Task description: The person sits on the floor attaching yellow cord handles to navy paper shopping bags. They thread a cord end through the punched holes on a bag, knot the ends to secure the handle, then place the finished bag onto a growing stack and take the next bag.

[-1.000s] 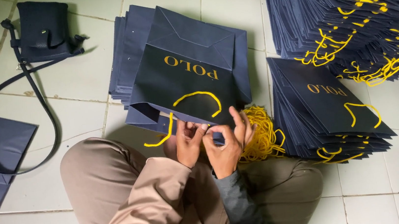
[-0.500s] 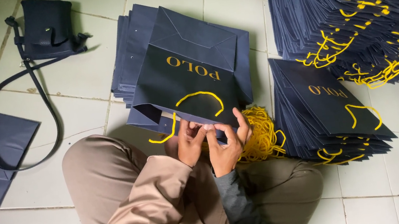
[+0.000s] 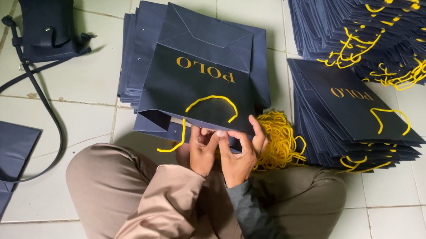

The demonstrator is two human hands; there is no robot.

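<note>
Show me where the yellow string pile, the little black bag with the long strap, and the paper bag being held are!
yellow string pile (image 3: 278,141), head view, middle of the tangle.
little black shoulder bag (image 3: 45,26), head view, its front flap.
dark blue paper bag (image 3: 205,91), head view, its front panel.

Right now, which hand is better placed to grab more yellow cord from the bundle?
Right hand, probably: it sits beside the yellow cord bundle. Left hand is farther off, at the navy paper bag mouth.

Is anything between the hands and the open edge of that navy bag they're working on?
Nothing visible. The left hand and right hand are already at the near edge of the navy bag, fingers pinching there. The yellow cord pile lies just beyond the right hand, off to the side.
</note>
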